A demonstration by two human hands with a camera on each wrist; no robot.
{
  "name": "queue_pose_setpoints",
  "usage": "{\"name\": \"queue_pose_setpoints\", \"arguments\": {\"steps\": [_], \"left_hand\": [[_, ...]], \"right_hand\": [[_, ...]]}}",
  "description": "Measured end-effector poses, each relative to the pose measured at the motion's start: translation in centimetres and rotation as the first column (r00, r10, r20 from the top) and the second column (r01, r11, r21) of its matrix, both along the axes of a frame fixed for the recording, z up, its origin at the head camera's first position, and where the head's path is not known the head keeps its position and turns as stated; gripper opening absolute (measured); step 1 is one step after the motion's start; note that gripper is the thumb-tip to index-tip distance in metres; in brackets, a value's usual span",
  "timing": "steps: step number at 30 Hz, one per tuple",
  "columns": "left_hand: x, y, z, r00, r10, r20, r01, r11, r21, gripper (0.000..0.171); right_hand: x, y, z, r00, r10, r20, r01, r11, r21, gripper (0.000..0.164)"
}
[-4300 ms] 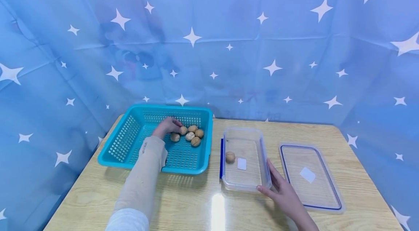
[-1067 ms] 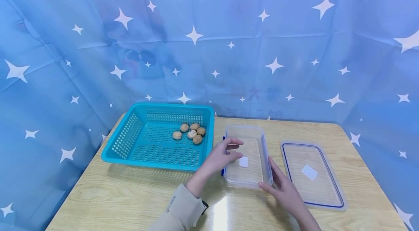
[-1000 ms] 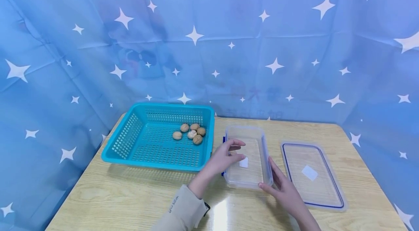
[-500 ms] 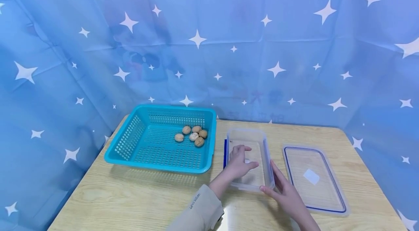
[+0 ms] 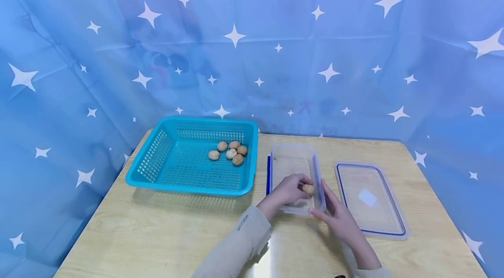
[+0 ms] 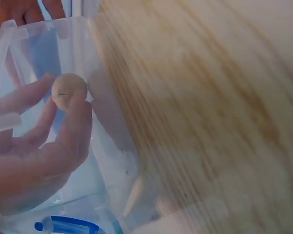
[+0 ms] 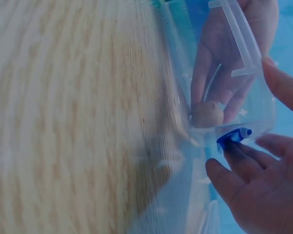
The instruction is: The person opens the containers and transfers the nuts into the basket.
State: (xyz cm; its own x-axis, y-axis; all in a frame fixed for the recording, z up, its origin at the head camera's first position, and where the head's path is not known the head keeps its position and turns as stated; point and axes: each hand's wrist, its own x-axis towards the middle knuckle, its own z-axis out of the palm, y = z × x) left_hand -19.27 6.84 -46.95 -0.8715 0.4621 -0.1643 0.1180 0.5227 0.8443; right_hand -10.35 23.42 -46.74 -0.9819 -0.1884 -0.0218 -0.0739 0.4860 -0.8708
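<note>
My left hand reaches inside the clear plastic container and pinches a walnut near its right wall. Seen through the plastic in the left wrist view, thumb and fingers hold this walnut low in the container. At the near right corner, my right hand grips the container, thumb at the front and fingers along the right side. In the right wrist view, its fingers lie by a blue latch. Several more walnuts sit in the right half of a turquoise basket.
A clear lid with a blue seal and a white label lies on the wooden table, right of the container. The basket stands left of the container. A blue star-patterned curtain hangs behind the table's far edge.
My left hand has come from the basket into the container and across to its right wall. The walnut once at the container's left is now pinched there. My right hand stays on the container.
</note>
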Motion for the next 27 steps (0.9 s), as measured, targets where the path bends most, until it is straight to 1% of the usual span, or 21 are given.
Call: {"name": "queue_pose_setpoints", "arguments": {"steps": [2, 5, 10, 13, 17, 21, 27], "left_hand": [[-0.24, 0.01, 0.03, 1.0, 0.003, 0.02, -0.003, 1.0, -0.003, 0.033], [-0.43, 0.1, 0.02, 0.999, 0.011, 0.031, -0.011, 1.0, -0.006, 0.03], [-0.55, 0.3, 0.02, 1.0, 0.007, 0.013, -0.007, 1.0, -0.003, 0.022], [-0.51, 0.3, 0.05, 1.0, -0.002, 0.012, 0.002, 1.0, -0.018, 0.02], [-0.46, 0.21, 0.37, 1.0, -0.006, 0.024, 0.006, 1.0, -0.012, 0.022], [-0.45, 0.14, 0.74, 1.0, 0.005, 0.023, -0.005, 1.0, -0.002, 0.026], [-0.17, 0.13, 0.51, 0.999, 0.033, 0.039, -0.032, 0.999, -0.015, 0.026]], "right_hand": [[-0.28, 0.02, 0.04, 1.0, 0.003, 0.009, -0.003, 1.0, 0.003, 0.09], [-0.48, 0.1, 0.14, 1.0, 0.008, 0.004, -0.008, 1.0, -0.008, 0.091], [-0.63, 0.29, -0.06, 1.0, 0.012, -0.016, -0.013, 0.999, -0.034, 0.091], [-0.61, 0.39, -0.36, 1.0, 0.017, -0.009, -0.018, 0.999, -0.039, 0.091], [-0.63, 0.44, -0.39, 1.0, 0.015, -0.009, -0.016, 0.999, -0.043, 0.091], [-0.75, 0.37, -0.16, 0.999, 0.021, -0.03, -0.022, 0.999, -0.048, 0.091], [-0.41, 0.22, -0.24, 1.0, 0.023, -0.016, -0.024, 0.999, -0.048, 0.091]]}}
